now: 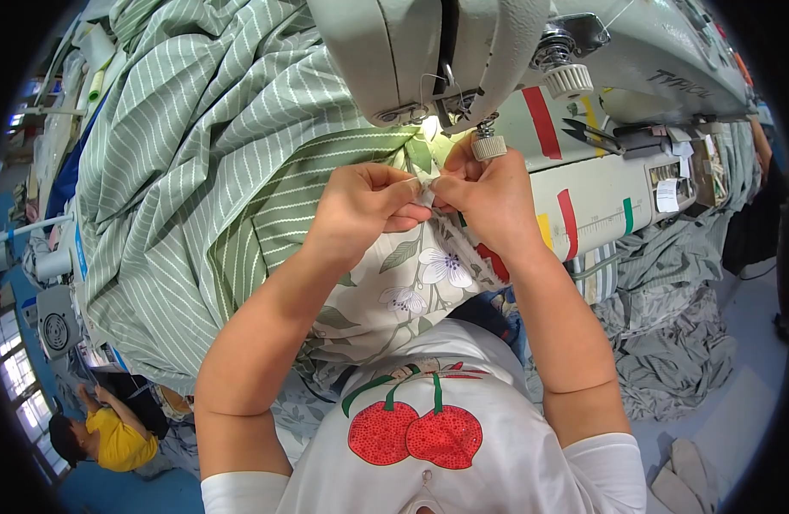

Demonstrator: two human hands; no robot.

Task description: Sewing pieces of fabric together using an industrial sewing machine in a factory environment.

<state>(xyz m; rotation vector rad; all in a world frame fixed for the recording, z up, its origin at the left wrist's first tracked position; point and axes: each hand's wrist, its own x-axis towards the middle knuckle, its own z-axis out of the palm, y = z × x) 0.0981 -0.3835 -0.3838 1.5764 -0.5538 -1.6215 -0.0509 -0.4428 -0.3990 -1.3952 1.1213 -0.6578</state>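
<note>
Just in front of the sewing machine's (pixel 428 60) lit needle area, both my hands pinch the edge of a piece of fabric. My left hand (pixel 360 204) is closed, thumb against fingers, on the fabric edge. Close beside it my right hand (pixel 488 195) pinches the same edge, fingertips nearly touching the left ones. White floral fabric (pixel 386 278) with grey-green leaves hangs from there toward my lap. Green striped fabric (pixel 197 163) heaps up at the left and runs under the left wrist. My fingers hide the exact edge they grip.
Thread snips (pixel 593 135) lie on the machine bed at right, near colored tape strips (pixel 567 224) and a ruler scale. A white tension knob (pixel 568 80) juts out above. Grey fabric piles (pixel 672 334) lie at the right. A person in a yellow top (pixel 120 439) sits at far lower left.
</note>
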